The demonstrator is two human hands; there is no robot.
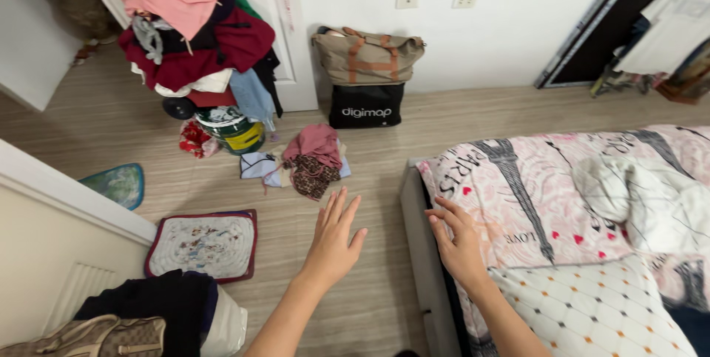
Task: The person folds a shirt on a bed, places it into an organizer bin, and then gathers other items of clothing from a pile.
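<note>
My left hand (333, 239) hovers open above the wooden floor, fingers spread, holding nothing. My right hand (458, 242) rests with fingers apart on the corner of the bed (532, 202), touching its pink patterned sheet near the mattress edge. A white crumpled cloth (629, 194) lies further right on the bed. A cream quilt with small dots (592, 309) covers the bed's near end beside my right forearm. A small heap of clothes (307, 157) lies on the floor ahead of my left hand.
A tall pile of clothes (196, 32) stands by the white door. A tan duffel bag (367, 55) sits on a black bag (366, 106) against the wall. A small mat (203, 245), a dark garment (155, 305) and a handbag (96, 336) lie at lower left.
</note>
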